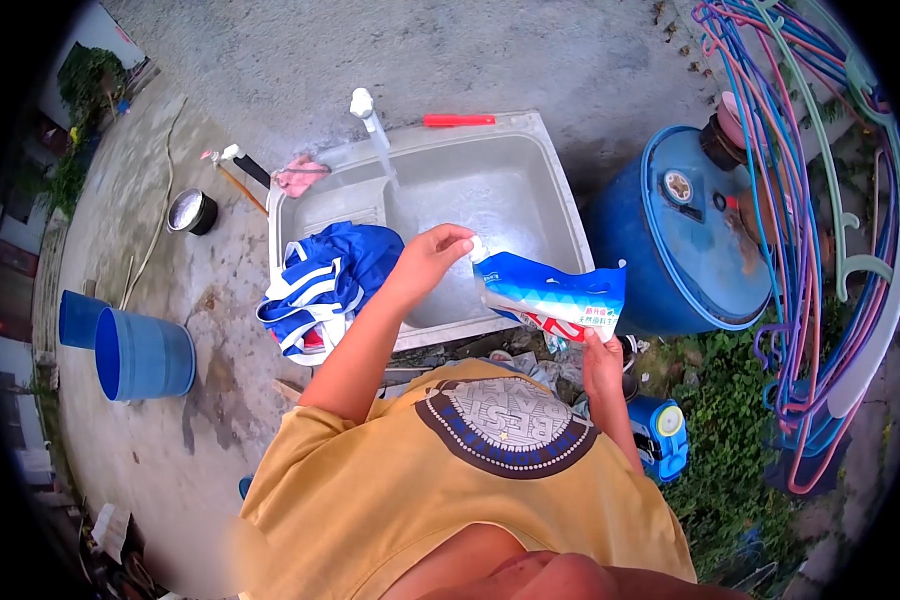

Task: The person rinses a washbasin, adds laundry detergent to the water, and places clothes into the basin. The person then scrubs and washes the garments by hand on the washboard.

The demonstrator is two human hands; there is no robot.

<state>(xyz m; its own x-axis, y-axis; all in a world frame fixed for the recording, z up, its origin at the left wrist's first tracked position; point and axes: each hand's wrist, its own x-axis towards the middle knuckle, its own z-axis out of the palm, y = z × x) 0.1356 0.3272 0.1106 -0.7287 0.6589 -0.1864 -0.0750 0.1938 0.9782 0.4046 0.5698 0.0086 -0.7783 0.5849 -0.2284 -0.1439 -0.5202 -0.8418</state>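
My left hand (435, 258) reaches over the sink (552, 165), its fingertips pinched on a small white cap (477, 250) at the spout end of a blue and white pouch (550, 290). My right hand (602, 365) grips the lower right corner of that pouch, which lies sideways above the sink's front edge. Water runs from a white tap (362, 103) into the basin. Blue and white clothing (335, 275) is heaped on the sink's left side. On the back rim lies a red object (459, 120), with a pink cloth (301, 175) at the back left corner.
A large blue barrel (700, 250) stands right of the sink, with many hangers (795, 250) hanging beyond it. To the left are a blue bucket (150, 355) and a small dark bucket (192, 212). A blue container (658, 435) sits near green plants (735, 410).
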